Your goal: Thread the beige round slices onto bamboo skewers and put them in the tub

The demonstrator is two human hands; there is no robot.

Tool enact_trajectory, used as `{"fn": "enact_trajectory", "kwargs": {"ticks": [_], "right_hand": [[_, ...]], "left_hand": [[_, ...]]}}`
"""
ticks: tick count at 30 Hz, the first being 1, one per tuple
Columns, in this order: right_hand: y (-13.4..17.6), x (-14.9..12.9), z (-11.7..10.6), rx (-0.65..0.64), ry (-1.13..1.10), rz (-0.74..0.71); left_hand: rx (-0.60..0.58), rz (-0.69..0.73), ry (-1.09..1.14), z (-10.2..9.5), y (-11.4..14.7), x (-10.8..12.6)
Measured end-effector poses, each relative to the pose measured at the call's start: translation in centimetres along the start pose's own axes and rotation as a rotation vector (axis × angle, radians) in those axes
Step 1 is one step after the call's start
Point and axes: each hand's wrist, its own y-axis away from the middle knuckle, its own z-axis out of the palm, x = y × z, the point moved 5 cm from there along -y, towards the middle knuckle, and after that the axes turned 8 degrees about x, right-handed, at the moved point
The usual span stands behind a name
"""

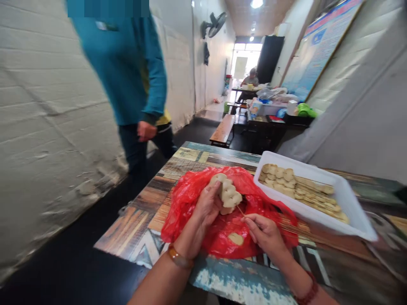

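Observation:
My left hand (207,206) is closed around pale, flat food slices (229,191) with scalloped edges, held above an open red plastic bag (186,205). Between the thumb and fingers of my right hand (263,232) is a thin wooden skewer (241,210). Its far end meets the lower edge of the slices; how deep it goes in is hidden. One loose slice (235,238) lies on the red plastic, just left of my right hand. More bare sticks (313,237) lie on the table to the right of the bag.
A white plastic tub (358,212) with skewered slices (282,182) stands at the right on the patterned table (136,228). At the left, a person in a teal top (121,72) is beside the table. A bench (222,128) and a cluttered table stand farther back.

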Motion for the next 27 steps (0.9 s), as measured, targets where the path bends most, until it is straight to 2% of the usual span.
{"fn": "enact_trajectory", "kwargs": {"ticks": [2,6,11,15,20,24,27], "right_hand": [[-0.3,-0.3,0.0,-0.002,0.007,-0.036],[-0.7,-0.5,-0.2,0.022,0.049,-0.092],[-0.7,-0.9,-0.7,0.08,0.121,-0.259],[-0.9,-0.9,-1.3,0.156,0.179,-0.35],[-1.1,-1.5,-2.4,0.312,0.246,-0.42],[-1.1,-3.0,-5.2,0.45,0.332,-0.471],[-1.5,-4.0,-9.2,0.515,0.432,-0.485]], "left_hand": [[0.046,0.002,-0.039,-0.3,-0.4,0.0],[0.051,-0.016,-0.059,-0.5,-1.0,-0.1],[0.07,0.053,-0.03,-0.7,-1.0,0.3],[0.02,0.047,-0.078,0.0,-0.6,0.4],[-0.053,0.046,-0.12,0.6,-0.1,0.6],[-0.091,0.038,-0.15,0.6,0.1,0.6],[-0.115,0.016,-0.188,0.7,0.4,0.6]]}}
